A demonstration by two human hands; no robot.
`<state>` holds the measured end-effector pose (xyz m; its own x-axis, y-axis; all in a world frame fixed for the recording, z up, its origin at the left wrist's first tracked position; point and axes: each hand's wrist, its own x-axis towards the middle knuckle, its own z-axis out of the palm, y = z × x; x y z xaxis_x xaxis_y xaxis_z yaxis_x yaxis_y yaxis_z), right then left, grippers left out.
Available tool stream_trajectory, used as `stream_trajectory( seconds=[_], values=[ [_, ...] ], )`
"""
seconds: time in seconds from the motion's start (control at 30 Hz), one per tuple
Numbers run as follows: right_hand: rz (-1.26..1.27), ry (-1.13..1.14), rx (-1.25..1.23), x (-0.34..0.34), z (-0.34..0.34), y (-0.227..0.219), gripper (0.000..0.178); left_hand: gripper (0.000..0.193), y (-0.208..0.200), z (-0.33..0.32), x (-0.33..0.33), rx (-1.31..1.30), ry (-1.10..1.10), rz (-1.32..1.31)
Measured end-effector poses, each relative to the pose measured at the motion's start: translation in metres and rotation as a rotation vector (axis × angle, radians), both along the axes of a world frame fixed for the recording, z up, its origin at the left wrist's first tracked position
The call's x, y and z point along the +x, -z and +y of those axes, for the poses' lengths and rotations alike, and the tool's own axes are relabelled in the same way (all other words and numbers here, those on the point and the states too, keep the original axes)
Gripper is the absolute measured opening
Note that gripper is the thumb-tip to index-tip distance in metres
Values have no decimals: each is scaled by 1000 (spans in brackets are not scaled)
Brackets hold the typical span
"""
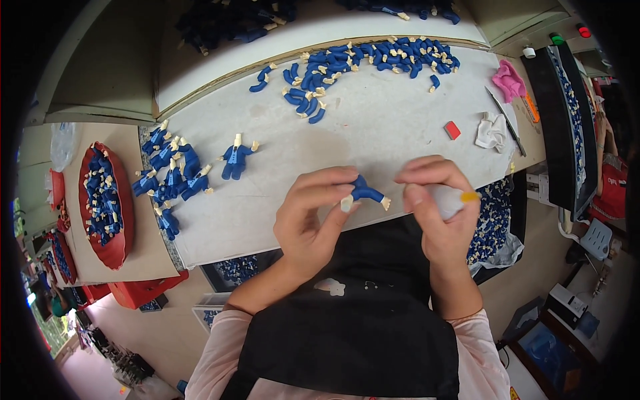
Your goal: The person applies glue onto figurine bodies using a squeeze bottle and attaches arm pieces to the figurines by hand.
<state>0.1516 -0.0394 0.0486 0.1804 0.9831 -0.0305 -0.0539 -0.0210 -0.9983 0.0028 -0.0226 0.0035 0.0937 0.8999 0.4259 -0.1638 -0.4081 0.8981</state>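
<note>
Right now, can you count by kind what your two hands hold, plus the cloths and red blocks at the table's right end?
Blue piece, in the left hand: 1
Bottle, in the right hand: 1
Cloths: 2, pink cloth and white cloth
Red block: 1
Total: 5

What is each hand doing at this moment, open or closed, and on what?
Left hand: closed, holding a blue figure piece.
Right hand: closed around a white, yellow-tipped bottle.
</note>
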Motion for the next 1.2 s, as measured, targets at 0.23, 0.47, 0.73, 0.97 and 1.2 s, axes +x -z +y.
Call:
stream_trajectory(
  seconds=[0.23,0.47,0.73,0.97,1.2],
  values=[
    [-276,-2,127,4,-3,-3,17,25,-7,-2,-1,-432,224,-238],
    [-526,-75,202,-11,-2,-1,24,25,-6,-2,0,-355,164,-134],
    [-420,-55,-51,-12,-2,3,14,22,-10,-3,2,-368,66,-13],
    [-213,-56,-59,-10,-2,15,9,21,-4,-2,5,-279,20,70],
    [-166,-52,-84,-10,-3,20,9,20,-6,-2,4,-358,55,108]
  ],
)
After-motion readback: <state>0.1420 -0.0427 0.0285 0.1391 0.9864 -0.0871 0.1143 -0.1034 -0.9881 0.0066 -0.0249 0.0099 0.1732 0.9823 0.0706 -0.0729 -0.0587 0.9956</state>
